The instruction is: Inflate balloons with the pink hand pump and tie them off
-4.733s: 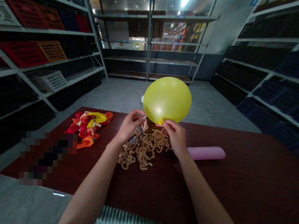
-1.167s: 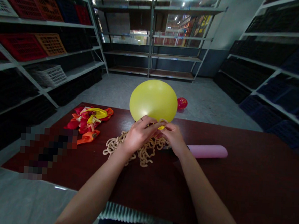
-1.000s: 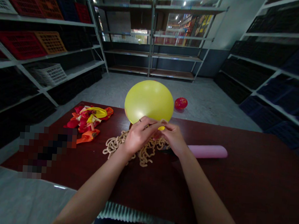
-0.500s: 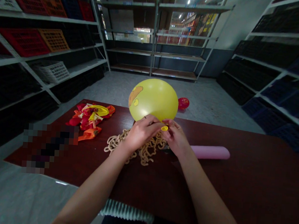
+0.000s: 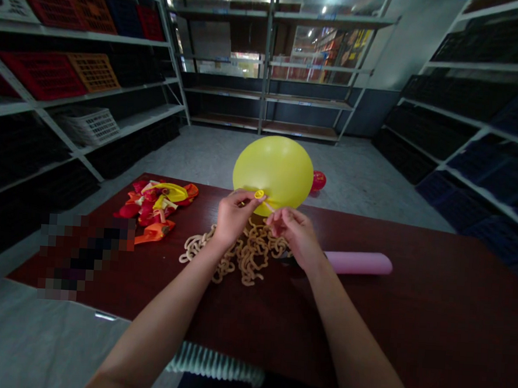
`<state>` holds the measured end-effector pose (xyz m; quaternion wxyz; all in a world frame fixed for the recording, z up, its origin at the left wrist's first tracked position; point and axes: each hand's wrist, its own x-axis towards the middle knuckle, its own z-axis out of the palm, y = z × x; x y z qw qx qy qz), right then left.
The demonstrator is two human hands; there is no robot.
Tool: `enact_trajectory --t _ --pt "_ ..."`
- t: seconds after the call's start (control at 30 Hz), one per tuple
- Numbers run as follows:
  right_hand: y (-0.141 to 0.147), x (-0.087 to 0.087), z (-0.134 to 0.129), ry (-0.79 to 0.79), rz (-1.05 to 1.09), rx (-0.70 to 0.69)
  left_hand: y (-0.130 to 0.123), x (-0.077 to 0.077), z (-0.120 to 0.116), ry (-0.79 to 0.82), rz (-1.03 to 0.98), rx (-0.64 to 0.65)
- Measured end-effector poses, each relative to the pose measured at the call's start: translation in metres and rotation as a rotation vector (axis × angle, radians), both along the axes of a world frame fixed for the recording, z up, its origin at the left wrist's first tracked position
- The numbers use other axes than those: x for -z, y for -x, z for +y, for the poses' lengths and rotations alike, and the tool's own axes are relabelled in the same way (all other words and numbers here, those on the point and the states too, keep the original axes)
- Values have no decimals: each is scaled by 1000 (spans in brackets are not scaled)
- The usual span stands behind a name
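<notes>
A large inflated yellow balloon point(image 5: 276, 168) stands over the far side of the table. My left hand point(image 5: 233, 216) pinches its neck, with the yellow rolled mouth point(image 5: 259, 194) showing at the fingertips. From there a thin pale strand point(image 5: 269, 207) runs to my right hand point(image 5: 294, 231), whose fingers are closed on its end. What the strand is made of cannot be seen clearly. Below both hands lies a loose pile of tan, curly cord-like loops point(image 5: 253, 255). A pink cylinder point(image 5: 360, 263), its dark end partly behind my right hand, rests on the table.
The dark red-brown table point(image 5: 423, 309) carries a heap of deflated balloons point(image 5: 157, 202) in red, yellow and orange at left. A blurred patch covers its left corner. Past the far edge, a red balloon point(image 5: 319, 180) is on the floor. Shelves with crates point(image 5: 40, 75) stand around.
My left hand has moved left and up with the balloon's mouth, apart from my right hand. A pale strand now shows stretched between them. The balloon has turned, so its printed picture is out of sight.
</notes>
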<state>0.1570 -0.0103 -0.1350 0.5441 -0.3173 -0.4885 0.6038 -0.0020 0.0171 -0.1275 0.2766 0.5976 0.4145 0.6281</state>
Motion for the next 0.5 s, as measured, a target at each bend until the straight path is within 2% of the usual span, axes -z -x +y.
enact_trajectory --t 0.13,0.27,0.33,0.5 --pt "9 4 -2 -33 -232 -18 -5 9 3 350 -374 77" --pt "17 13 1 -29 -311 6 -5 14 4 575 -565 146" --pt "19 18 2 -45 -343 34 -5 13 3 597 -598 165" --pt "20 25 2 -122 -508 231 -18 9 -7 471 -505 182"
